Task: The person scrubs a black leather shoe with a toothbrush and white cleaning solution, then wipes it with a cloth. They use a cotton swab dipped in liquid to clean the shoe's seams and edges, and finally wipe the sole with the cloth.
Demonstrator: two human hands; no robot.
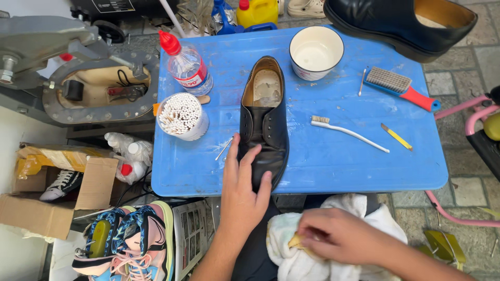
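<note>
Second black shoe (401, 23) cut off by top edge.

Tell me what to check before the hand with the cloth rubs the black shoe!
1. Shoe held steady: ok. The left hand lies on the toe of the black shoe.
2. Shoe fully on the blue table: ok, though its toe is close to the near edge.
3. Cloth in hand: ok. The right hand presses on the white cloth in the lap.
4. Something on the cloth: cannot tell; a yellowish bit shows under the fingers.
5. Space around the shoe: ok. The cup of cotton swabs and the white toothbrush lie apart from it.
</note>
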